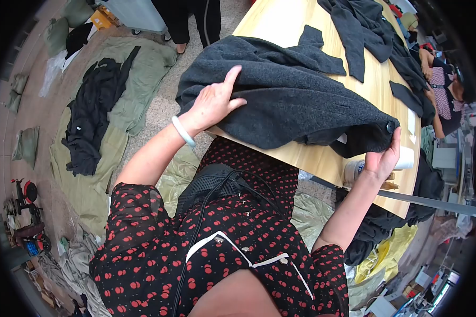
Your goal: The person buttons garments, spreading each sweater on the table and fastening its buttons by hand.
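A dark grey wool garment [296, 105] lies across the wooden table [322, 161], its lower part hanging over the near edge. My left hand [214, 103] rests on its left part, with thumb and fingers spread apart. At the garment's right end my right hand [384, 158] pinches the cloth beside a round dark button [390, 127]. Folds run lengthwise between my two hands. A small pale patch, perhaps a label, shows near the lower right edge.
More dark garments [362, 31] lie at the table's far side. By my right wrist stand a white roll [405, 158] and a labelled container [353, 170]. A co-worker [444, 90] is at the right. Dark clothing [98, 105] lies on green cloth on the floor.
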`<state>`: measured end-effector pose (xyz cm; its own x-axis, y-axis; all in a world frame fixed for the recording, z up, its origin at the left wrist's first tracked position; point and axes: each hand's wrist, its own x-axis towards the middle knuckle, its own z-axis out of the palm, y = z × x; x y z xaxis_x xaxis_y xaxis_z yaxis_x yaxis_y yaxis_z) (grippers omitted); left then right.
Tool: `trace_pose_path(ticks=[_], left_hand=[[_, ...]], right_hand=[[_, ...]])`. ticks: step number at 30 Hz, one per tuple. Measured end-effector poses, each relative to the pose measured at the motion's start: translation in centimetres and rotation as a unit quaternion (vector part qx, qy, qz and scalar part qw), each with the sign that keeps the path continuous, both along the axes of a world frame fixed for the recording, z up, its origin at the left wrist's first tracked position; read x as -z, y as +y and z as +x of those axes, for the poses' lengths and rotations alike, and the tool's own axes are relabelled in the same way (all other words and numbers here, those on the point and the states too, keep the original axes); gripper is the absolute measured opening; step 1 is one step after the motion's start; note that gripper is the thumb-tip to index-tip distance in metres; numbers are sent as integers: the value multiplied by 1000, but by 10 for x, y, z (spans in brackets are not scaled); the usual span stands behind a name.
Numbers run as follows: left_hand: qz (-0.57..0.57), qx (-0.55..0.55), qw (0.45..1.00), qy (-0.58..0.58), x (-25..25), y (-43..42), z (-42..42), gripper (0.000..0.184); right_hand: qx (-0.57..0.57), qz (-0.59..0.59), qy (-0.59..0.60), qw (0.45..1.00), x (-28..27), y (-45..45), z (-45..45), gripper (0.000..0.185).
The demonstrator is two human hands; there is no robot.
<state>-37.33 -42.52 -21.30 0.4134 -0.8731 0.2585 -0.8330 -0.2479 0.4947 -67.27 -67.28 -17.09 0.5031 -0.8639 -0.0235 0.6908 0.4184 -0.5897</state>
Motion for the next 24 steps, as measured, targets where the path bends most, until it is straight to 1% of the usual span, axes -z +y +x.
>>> trace_pose_path(ticks=[1, 2, 4, 5, 6, 7, 8, 9, 11, 12, 13, 14, 15, 16, 17, 18, 19, 20, 21, 22, 23, 24], left_hand=[[-11, -8, 1000, -19, -1, -5, 2, 72], [22, -16, 999, -25, -1, -11, 4, 60], [32, 25, 998, -50, 16, -22, 21, 47], [37, 48, 996, -63, 24, -26, 27, 41], [48, 42, 996, -64, 14, -27, 24, 28], [40, 40, 995, -83, 6, -26, 25, 27], [-4, 45, 995, -92, -6, -23, 30, 24], [-47, 49, 993, -98, -23, -18, 35, 20], [-184, 100, 976, -55, -55, -8, 45, 16], [-184, 109, 976, 43, -67, -2, 46, 14], [-183, 115, 967, 139, -77, 6, 45, 13], [-85, 76, 949, 293, -88, 15, 44, 12], [-63, 75, 938, 334, -85, 17, 45, 12], [-41, 75, 924, 373, -75, 16, 48, 13], [-18, 77, 907, 413, -61, 14, 51, 13], [-10, 73, 923, 378, -38, 12, 57, 16], [-14, 96, 953, 286, -6, 10, 66, 22], [61, 80, 979, 179, 9, 10, 66, 26], [135, 62, 987, 69, 17, 13, 65, 31], [142, 43, 987, 63, 21, 15, 59, 34], [147, 24, 987, 54, 21, 15, 54, 37], [143, 30, 988, 54, 17, 16, 54, 38]], right_hand=[[12, 1, 7, 1000, 2, 0, -2, 27], [11, 6, 7, 1000, 6, 0, -3, 27], [15, 13, 7, 1000, 6, -2, 1, 26], [86, 17, 61, 994, 5, 1, 6, 24], [115, -13, 77, 990, 4, 1, 8, 23], [143, -42, 92, 984, 2, 4, 10, 21], [168, -50, 111, 978, -5, 8, 10, 17], [179, -59, 103, 977, -11, 7, 6, 17], [193, -75, 87, 974, -16, 5, 2, 17], [169, -95, 74, 978, -16, 1, -2, 17], [174, -98, 83, 976, -16, 0, 0, 17], [178, -101, 90, 975, -15, 0, 3, 17], [183, -104, 96, 973, -15, -1, 7, 16], [186, -117, 134, 966, -10, -1, 13, 17], [200, -132, 207, 948, 1, -2, 17, 17], [199, -194, 273, 921, 24, -13, 18, 16], [195, -254, 338, 885, 52, -24, 17, 16], [137, -241, 396, 876, 71, -26, 17, 16], [75, -226, 451, 860, 89, -27, 16, 17], [41, -276, 572, 772, 97, -23, 17, 18], [101, -392, 683, 609, 103, -19, 14, 18], [167, -436, 649, 600, 95, -11, 21, 17]])
